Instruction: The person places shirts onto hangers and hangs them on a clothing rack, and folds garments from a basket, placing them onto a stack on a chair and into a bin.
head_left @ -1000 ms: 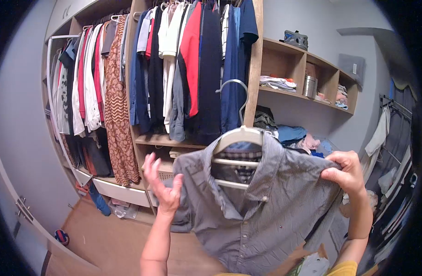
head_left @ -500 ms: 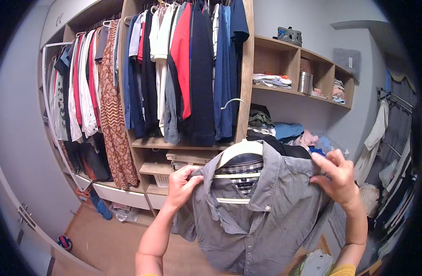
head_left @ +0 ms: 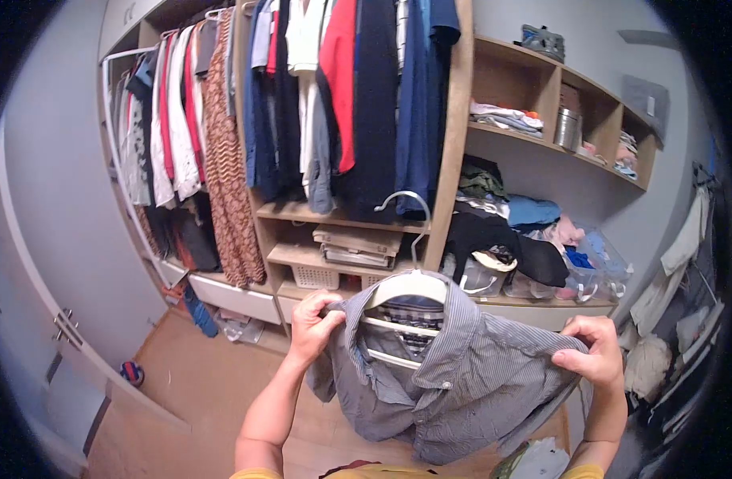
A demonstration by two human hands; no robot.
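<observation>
A grey striped button-up shirt (head_left: 477, 375) hangs on a white hanger (head_left: 414, 289) in front of me, its hook pointing up and its collar open around the hanger's neck. My left hand (head_left: 314, 323) pinches the shirt at the shoulder on the left, thumb against fingers. On the other side, my right hand (head_left: 593, 350) grips the opposite shoulder between thumb and fingers. A white button shows beside the collar. The shirt's lower part is bunched and tilted toward me.
A wardrobe with hanging clothes (head_left: 342, 104) stands ahead, a white drawer (head_left: 234, 302) low in it. Folded clothes and clear bins (head_left: 597, 275) sit on the right-hand counter, below an open wooden shelf (head_left: 501, 132). A door (head_left: 39, 319) stands at left, a ball (head_left: 131, 373) on the floor.
The view has tipped downward, showing more floor and counter. My right hand has lowered and shifted to the shirt's shoulder end, and the shirt is now tilted, its front more folded.
</observation>
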